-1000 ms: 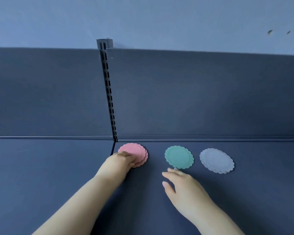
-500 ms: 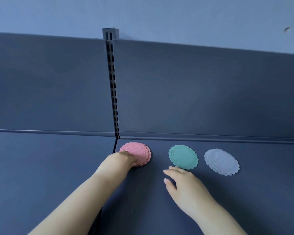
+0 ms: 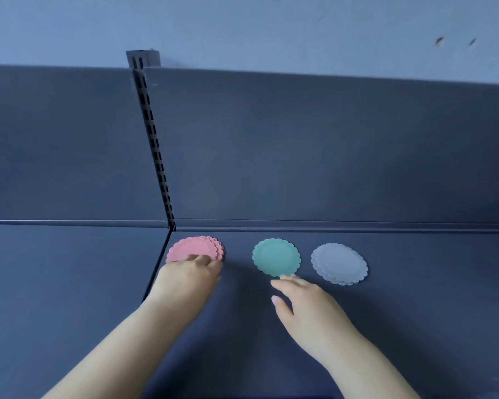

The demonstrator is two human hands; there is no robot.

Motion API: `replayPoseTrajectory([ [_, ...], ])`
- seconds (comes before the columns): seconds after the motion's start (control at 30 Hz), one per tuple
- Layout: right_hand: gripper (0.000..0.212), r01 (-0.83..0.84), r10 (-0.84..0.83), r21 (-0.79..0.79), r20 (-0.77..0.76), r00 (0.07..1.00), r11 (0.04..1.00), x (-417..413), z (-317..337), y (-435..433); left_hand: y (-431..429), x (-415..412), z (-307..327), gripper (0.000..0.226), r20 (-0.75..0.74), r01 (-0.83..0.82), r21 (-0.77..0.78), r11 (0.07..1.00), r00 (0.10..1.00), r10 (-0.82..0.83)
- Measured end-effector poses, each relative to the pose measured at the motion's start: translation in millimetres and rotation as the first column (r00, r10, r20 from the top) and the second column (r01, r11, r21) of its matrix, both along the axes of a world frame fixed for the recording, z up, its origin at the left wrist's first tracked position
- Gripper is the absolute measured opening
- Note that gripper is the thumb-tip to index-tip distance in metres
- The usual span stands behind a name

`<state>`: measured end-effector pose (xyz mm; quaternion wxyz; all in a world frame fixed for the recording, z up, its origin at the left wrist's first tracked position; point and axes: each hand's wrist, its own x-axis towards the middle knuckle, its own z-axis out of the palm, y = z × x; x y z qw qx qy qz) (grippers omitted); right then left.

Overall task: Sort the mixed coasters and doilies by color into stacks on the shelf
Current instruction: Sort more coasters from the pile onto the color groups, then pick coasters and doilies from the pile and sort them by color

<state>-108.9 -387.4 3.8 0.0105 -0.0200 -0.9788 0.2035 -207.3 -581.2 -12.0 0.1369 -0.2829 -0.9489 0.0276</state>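
Three piles in a row on the dark blue shelf (image 3: pixel 415 326), close to the back panel (image 3: pixel 329 154):
- pink stack (image 3: pixel 195 249), leftmost, just right of the slotted upright (image 3: pixel 153 139). Round, scalloped edges, layers slightly offset, so several rims show on the right side.
- teal coaster (image 3: pixel 276 256), middle. Same scalloped shape with a raised ring inside the rim; it looks like a single piece (can't confirm).
- pale grey stack (image 3: pixel 339 263), rightmost. At least two layers, fanned a little.

All three are apart, none touching.

Left hand (image 3: pixel 189 275): fingers bent down onto the near edge of the pink stack. Thumb hidden, so can't tell if it pinches or only presses.

Right hand (image 3: pixel 308 309): flat and relaxed, thumb spread, holding nothing. Fingertips (image 3: pixel 285 279) are right at the teal coaster's near edge, touching or almost.
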Motion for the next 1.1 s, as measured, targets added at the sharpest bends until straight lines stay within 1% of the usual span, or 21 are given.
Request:
replayPoseTrajectory([
  [0.07,0.036,-0.016,0.015,-0.007,-0.030,0.999,1.000,11.6,-1.1,21.9,24.6,16.0,-0.8,0.024,-0.072,0.125,0.034,0.992,0.990,-0.122],
  [0.17,0.040,-0.030,0.029,-0.009,-0.057,0.998,1.000,37.4,-2.4,61.0,72.6,48.9,-4.8,0.023,-0.132,0.160,0.080,0.984,0.980,-0.148],
  [0.27,0.040,-0.025,0.023,-0.016,-0.076,0.997,1.000,73.5,-6.0,110.9,130.8,92.1,-6.4,0.018,-0.150,0.203,0.147,0.968,0.972,-0.181],
  [0.37,0.040,0.006,-0.006,-0.006,-0.107,0.994,1.000,114.9,-12.2,171.3,194.5,139.0,-7.7,0.016,-0.131,0.256,0.207,0.944,0.964,-0.232],
  [0.47,0.042,0.047,-0.040,0.043,-0.134,0.990,0.998,150.8,-15.2,229.6,256.7,179.2,-10.9,0.017,-0.103,0.308,0.233,0.922,0.951,-0.292],
  [0.57,0.044,0.085,-0.074,0.056,-0.177,0.981,0.995,179.4,-17.1,273.7,307.4,204.3,-10.8,0.011,-0.083,0.313,0.252,0.916,0.950,-0.301],
  [0.6,0.044,0.099,-0.089,0.045,-0.180,0.980,0.994,186.8,-19.6,285.0,321.2,210.2,-9.3,0.013,-0.074,0.307,0.266,0.914,0.952,-0.298],
  [0.67,0.044,0.136,-0.129,0.035,-0.165,0.978,0.990,199.3,-23.6,303.1,345.1,218.8,-6.4,0.028,-0.052,0.291,0.297,0.910,0.956,-0.289],
  [0.73,0.048,0.177,-0.165,0.064,-0.158,0.973,0.982,207.3,-28.3,319.4,363.0,222.4,-6.1,0.033,-0.047,0.284,0.310,0.908,0.958,-0.284],
  [0.8,0.045,0.212,-0.192,0.092,-0.188,0.963,0.973,209.7,-29.2,334.4,376.5,221.0,-8.0,0.037,-0.036,0.291,0.305,0.907,0.955,-0.295],
  [0.87,0.039,0.258,-0.239,0.060,-0.220,0.946,0.964,206.7,-27.5,345.4,385.2,216.3,-11.2,0.039,-0.011,0.311,0.287,0.906,0.947,-0.321],
  [0.97,0.038,0.303,-0.282,0.034,-0.273,0.920,0.953,198.4,-22.4,357.2,390.1,203.3,-16.8,0.039,0.008,0.336,0.298,0.893,0.935,-0.355],
  [1.1,0.038,0.349,-0.341,-0.018,-0.267,0.902,0.937,191.6,-12.3,370.4,393.5,182.0,-24.8,0.040,0.014,0.346,0.343,0.873,0.928,-0.373],
])
